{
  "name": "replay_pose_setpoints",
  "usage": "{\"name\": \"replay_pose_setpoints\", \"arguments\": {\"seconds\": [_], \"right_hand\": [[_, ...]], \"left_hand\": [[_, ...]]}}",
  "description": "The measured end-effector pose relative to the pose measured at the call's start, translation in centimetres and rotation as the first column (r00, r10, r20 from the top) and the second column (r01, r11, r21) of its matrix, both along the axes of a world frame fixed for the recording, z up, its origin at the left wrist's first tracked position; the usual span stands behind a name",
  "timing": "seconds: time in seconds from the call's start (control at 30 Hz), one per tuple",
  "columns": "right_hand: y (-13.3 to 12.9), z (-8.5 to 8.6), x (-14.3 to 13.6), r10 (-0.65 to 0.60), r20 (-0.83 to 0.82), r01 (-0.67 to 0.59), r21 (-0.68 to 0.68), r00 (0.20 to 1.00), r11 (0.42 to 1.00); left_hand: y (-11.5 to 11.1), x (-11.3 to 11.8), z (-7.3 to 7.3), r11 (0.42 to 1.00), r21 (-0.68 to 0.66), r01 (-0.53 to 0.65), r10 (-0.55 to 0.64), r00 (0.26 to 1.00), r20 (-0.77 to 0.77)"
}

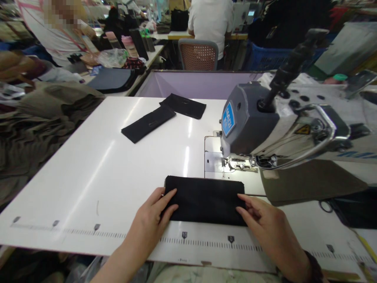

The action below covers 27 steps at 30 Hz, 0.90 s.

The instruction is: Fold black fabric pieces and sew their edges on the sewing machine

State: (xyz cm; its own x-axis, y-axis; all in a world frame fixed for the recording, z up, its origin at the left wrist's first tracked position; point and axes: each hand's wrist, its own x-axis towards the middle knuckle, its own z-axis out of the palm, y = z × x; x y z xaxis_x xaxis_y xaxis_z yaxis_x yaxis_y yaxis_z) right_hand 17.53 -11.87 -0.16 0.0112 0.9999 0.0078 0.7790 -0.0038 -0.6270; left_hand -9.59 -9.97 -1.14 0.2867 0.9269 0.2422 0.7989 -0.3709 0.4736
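A black rectangular fabric piece (206, 200) lies flat on the white table in front of the sewing machine (250, 122). Its left end is held between the thumb and fingers of my left hand (153, 214). At the right end, my right hand (265, 220) grips the same piece with thumb and fingertips. The needle plate (214, 162) is just beyond the fabric's far edge, with a gap between them. Farther back, two black folded pieces, one nearer (149, 124) and one behind it (185, 106), touch each other.
Olive fabric (312, 181) lies right of the needle area, beside a black item with a ring (353, 206). Stacked dark cloth (44, 129) borders the table's left side. A ruler scale (206, 243) runs along the front edge. Other people sit beyond, one near a chair (198, 55).
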Motion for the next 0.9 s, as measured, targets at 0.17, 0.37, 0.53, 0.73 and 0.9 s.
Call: {"name": "replay_pose_setpoints", "arguments": {"seconds": [0.17,0.37,0.53,0.73,0.9], "right_hand": [[0.3,-0.2,0.1,-0.013,0.016,0.012,0.044,1.0,0.999],[0.3,-1.3,1.0,0.004,0.052,-0.005,0.024,0.999,1.0],[0.2,-2.3,1.7,-0.011,0.075,0.006,0.061,0.997,0.998],[0.4,-2.4,1.6,0.098,0.24,-0.135,0.144,0.966,0.98],[0.9,-0.3,-0.2,0.105,0.55,-0.251,0.197,0.829,0.948]], "left_hand": [[-0.1,0.3,0.6,0.987,-0.144,-0.074,0.085,0.994,0.073],[0.0,0.7,1.3,0.963,-0.242,-0.117,0.139,0.988,0.072],[0.1,0.9,1.6,0.948,-0.283,-0.142,0.162,0.985,0.05],[0.6,0.8,1.8,0.944,-0.296,-0.142,0.149,0.989,0.001],[1.0,1.1,2.2,0.973,-0.181,-0.144,0.105,0.973,-0.207]]}}
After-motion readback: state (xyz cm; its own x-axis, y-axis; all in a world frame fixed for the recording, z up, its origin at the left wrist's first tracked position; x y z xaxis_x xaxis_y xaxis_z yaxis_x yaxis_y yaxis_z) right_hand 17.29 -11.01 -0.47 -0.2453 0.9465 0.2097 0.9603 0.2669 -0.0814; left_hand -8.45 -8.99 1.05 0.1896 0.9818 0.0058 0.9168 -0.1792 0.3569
